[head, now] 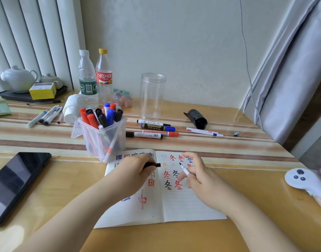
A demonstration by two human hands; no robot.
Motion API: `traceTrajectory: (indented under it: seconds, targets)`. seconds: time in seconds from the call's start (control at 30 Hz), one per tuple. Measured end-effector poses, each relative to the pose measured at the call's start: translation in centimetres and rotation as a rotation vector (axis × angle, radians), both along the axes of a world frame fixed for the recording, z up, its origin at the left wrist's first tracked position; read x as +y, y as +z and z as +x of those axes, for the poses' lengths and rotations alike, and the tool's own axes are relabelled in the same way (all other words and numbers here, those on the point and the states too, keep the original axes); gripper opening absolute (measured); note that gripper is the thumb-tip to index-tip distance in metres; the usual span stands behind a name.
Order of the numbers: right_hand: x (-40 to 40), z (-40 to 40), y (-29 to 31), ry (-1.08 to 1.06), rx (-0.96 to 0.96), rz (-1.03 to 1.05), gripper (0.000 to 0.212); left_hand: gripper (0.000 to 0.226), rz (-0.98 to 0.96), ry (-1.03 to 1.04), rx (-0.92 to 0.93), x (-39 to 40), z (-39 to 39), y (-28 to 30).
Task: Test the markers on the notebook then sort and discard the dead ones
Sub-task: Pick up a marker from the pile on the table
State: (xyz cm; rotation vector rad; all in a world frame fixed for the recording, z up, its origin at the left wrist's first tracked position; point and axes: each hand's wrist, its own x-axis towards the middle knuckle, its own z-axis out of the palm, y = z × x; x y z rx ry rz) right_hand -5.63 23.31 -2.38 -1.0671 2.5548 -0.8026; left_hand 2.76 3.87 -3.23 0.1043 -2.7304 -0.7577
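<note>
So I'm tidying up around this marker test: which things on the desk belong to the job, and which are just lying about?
Part of the job:
- open notebook
- uncapped marker in the right hand
- black cap in the left hand
- marker tub
- loose markers
- empty clear jar

Just lying about:
- two bottles
- teapot
- phone
- white controller
</note>
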Motion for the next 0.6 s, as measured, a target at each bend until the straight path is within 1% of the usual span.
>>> traceTrajectory:
  seconds: [0.07, 0.13, 0.17, 0.27, 0.3, 0.33, 0.37, 0.43, 0.5, 0.53, 0.6]
  targets:
    - [0.0, 0.0, -0.2, -0.015, -0.121, -0.145, 0.029, 0.014, 0.017, 0.008, 0.029, 0.0, -0.3, -0.1]
    - [0.0, 0.2, -0.3, -0.042, -0.283, -0.337, 0.020, 0.013, 0.045, 0.009, 0.046, 0.2, -0.6, -0.3]
    - [0.0, 0.3, -0.4, -0.081, -0.385, -0.434, 0.018, 0.012, 0.061, 0.006, 0.049, 0.3, -0.7, -0.6]
    - [0.0, 0.4, -1.0, -0.177, -0.780, -0.702, 0.033, 0.012, 0.098, -0.012, 0.080, 0.4, -0.9, -1.5]
    - [0.0, 0.6, -1.2, -0.200, -0.890, -0.767, 0.035, 0.012, 0.104, -0.017, 0.092, 0.5, -1.0, -1.8]
    - [0.0, 0.6, -1.5, -0.199, -0.938, -0.796, 0.033, 0.012, 0.103, -0.020, 0.103, 0.6, -1.0, -2.1]
    - [-0.2, 1.0, -1.5, -0.193, -0.943, -0.799, 0.027, 0.012, 0.102, -0.023, 0.117, 0.7, -1.0, -2.2]
    - [-0.4, 1.3, -2.2, -0.197, -0.824, -0.754, 0.002, 0.012, 0.107, -0.027, 0.140, 0.9, -1.0, -2.7]
    - [-0.7, 1.6, -2.7, -0.248, -0.684, -0.699, 0.019, 0.011, 0.095, -0.025, 0.151, 0.9, -1.2, -3.2]
    - [-0.8, 1.7, -3.0, -0.258, -0.608, -0.678, 0.024, 0.012, 0.082, -0.018, 0.153, 0.8, -1.2, -3.5]
    - [-1.1, 1.9, -3.3, -0.256, -0.470, -0.604, 0.021, 0.014, 0.053, 0.000, 0.141, 0.8, -1.3, -4.1]
